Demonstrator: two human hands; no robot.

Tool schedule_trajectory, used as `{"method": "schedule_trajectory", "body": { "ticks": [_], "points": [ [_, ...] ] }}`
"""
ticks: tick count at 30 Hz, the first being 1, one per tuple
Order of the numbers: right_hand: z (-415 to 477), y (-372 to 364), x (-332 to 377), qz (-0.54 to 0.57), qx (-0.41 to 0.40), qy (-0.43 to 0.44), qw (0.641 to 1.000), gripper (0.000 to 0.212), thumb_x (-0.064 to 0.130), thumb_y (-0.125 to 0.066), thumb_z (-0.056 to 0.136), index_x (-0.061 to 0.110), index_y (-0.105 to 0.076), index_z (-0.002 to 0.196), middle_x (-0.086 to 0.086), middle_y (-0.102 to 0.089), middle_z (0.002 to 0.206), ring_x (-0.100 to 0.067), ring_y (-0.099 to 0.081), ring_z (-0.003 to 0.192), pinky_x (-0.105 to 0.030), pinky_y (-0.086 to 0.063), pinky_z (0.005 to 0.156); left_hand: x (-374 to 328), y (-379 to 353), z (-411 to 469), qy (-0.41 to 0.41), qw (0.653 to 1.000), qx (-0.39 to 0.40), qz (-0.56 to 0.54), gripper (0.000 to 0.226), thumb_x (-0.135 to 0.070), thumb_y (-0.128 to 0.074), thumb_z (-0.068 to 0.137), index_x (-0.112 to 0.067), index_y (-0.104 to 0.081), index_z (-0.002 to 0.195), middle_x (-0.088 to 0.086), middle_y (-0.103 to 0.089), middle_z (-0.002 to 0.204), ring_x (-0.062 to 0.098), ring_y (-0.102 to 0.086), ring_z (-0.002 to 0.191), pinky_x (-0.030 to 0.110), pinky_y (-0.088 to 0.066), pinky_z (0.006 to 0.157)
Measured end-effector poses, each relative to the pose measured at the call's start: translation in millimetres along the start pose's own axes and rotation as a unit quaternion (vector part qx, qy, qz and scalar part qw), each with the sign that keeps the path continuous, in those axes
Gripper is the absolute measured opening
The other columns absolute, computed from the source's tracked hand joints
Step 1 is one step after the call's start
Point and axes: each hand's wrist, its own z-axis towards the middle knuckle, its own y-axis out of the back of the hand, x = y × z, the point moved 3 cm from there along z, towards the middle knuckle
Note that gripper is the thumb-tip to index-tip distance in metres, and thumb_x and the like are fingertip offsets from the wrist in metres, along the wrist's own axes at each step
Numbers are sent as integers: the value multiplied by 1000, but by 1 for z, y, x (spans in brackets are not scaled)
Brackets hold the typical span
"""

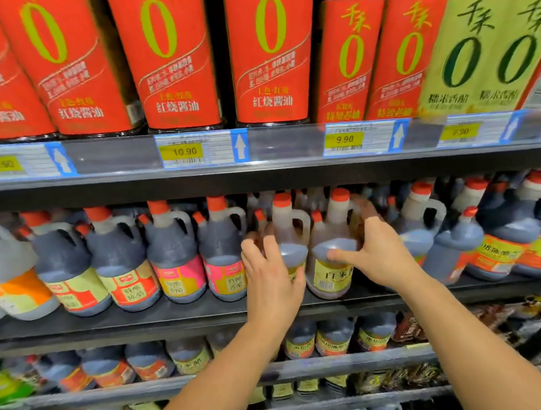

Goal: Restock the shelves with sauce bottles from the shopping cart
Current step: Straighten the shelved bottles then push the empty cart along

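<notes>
Vertically, left jug (290,237) and right jug (332,278) stand cap-up.

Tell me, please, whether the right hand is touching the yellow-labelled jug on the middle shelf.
Touching. The head view shows the right hand on the yellow-labelled jug: thumb across its shoulder, fingers curled behind its neck.

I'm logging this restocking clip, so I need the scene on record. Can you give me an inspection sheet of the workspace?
Surface: dark metal middle shelf, packed with jugs.
Job's things: two pale plastic orange-capped jugs with yellow labels, left jug and right jug, side by side at the shelf front.
Clutter: nothing seen.
Hands: left hand holds the left jug; right hand grips the right jug.
Cables: nothing seen.
Surroundings: tall red-labelled bottles above; yellow price tags; dark lower-shelf jugs.
</notes>
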Motion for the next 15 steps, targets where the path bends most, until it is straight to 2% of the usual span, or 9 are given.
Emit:
{"method": "schedule_trajectory", "body": {
  "ticks": [2,4,8,10,12,13,15],
  "points": [
    [-1,-1,-1,-7,-10,-17,1000,62,55,-81,68,13,-41,88,-4,-45,73,-17,-46,65,-37,-39,53,1,-2,-1,3,1000,-12,-1,60,-21,-77,79,-2,-40,122,17,-29,120,37,-39,105,47,-49,85],
    [-2,-4,-1,-7,-18,-14,1000,64,57,-80,67,12,-41,87,-2,-43,75,-21,-47,69,-38,-40,54,0,-4,-3,5,1000,-26,1,64,-22,-77,79,-2,-38,126,17,-27,126,38,-36,111,48,-48,88],
    [-5,-9,3,-17,-52,-7,999,65,62,-79,64,24,-27,74,7,-37,71,-12,-38,62,-26,-24,45,-1,-5,-5,11,999,-46,9,67,-22,-78,80,2,-39,129,23,-30,127,40,-37,111,51,-48,89],
    [-5,-11,3,-19,-68,-1,997,66,64,-78,62,20,-33,82,9,-36,71,-15,-41,65,-24,-22,45,0,-6,-5,15,999,-46,17,68,-23,-77,81,2,-39,130,24,-31,128,40,-37,112,51,-47,90],
    [-5,-13,3,-20,-75,3,997,76,65,-77,62,12,-45,105,7,-39,77,-19,-46,72,-28,-27,47,0,-6,-6,21,999,-45,21,69,-24,-77,81,2,-38,132,24,-31,129,40,-36,113,50,-45,92],
    [-6,-14,3,-23,-75,6,997,85,66,-77,62,11,-43,118,6,-41,82,-20,-48,76,-30,-31,50,0,-6,-6,23,999,-44,22,69,-25,-77,81,2,-38,132,24,-31,130,40,-36,113,50,-45,93],
    [-6,-16,4,-28,-81,11,996,90,66,-77,63,14,-38,126,2,-44,89,-25,-55,82,-31,-36,56,0,-7,-6,24,998,-44,22,70,-25,-77,81,2,-39,132,25,-32,129,39,-37,112,49,-44,93]
  ]
}}
